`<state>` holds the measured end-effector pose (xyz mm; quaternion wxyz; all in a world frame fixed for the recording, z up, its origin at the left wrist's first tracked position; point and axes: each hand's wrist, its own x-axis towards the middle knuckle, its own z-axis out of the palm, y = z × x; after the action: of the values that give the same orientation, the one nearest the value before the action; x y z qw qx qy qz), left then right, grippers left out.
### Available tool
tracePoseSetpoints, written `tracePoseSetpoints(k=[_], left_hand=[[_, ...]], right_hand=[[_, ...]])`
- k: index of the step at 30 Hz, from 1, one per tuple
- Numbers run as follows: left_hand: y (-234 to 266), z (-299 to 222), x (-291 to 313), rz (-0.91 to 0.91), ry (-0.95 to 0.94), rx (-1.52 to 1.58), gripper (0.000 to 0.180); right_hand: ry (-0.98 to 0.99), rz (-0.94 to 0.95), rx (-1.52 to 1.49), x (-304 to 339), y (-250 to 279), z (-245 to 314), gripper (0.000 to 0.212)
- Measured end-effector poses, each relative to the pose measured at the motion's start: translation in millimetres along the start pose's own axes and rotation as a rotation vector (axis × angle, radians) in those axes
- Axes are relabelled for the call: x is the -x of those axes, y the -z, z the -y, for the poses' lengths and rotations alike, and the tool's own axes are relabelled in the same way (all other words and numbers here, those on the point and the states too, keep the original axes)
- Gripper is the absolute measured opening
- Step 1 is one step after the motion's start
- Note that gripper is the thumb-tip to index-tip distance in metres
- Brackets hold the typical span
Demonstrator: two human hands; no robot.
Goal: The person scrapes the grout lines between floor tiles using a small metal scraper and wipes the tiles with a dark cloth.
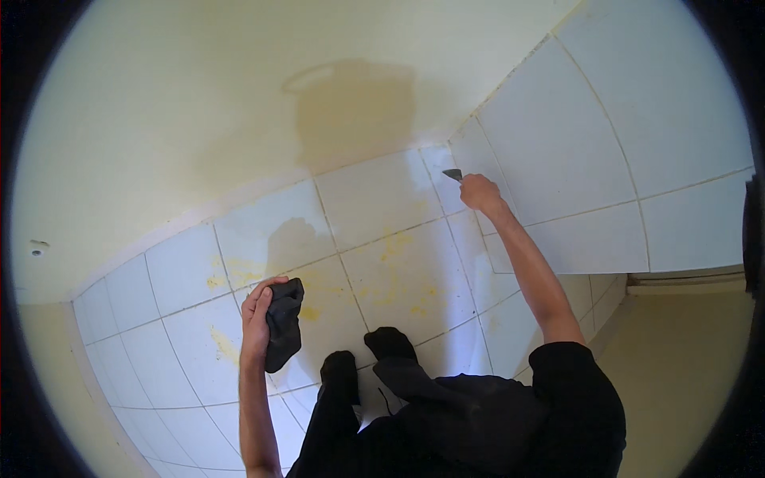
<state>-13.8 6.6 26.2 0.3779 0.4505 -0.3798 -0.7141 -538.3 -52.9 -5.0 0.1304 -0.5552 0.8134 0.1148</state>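
Note:
My left hand is closed around a dark, folded cloth, held out in front of my body at the left. My right arm reaches far forward and to the right. At its end my right hand grips a small scraper with a flat, dark, flared blade; its handle is hidden in the fist. The blade points left, close to the corner where the tiles meet the far wall. I cannot tell whether it touches the surface. Yellow smears mark the white tiles between my hands.
My feet in dark footwear stand on the tiles. A plain cream wall, with a large shadow on it, rises at the far side. Larger white tiles cover the surface on the right. A small white fitting sits at the far left.

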Motion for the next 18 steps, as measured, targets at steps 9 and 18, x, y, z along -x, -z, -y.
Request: tracePoseSetpoints(k=[9, 18], left_hand=[[-1.7, -0.7, 1.0, -0.011, 0.032, -0.007, 0.033], [-5.0, 2.9, -3.7, -0.019, 0.016, -0.039, 0.036]], right_hand=[[0.287, -0.116, 0.110, -47.9, -20.5, -21.7, 0.025], [0.185, -0.319, 0.432, -70.5, -76.3, -0.6, 0.060]])
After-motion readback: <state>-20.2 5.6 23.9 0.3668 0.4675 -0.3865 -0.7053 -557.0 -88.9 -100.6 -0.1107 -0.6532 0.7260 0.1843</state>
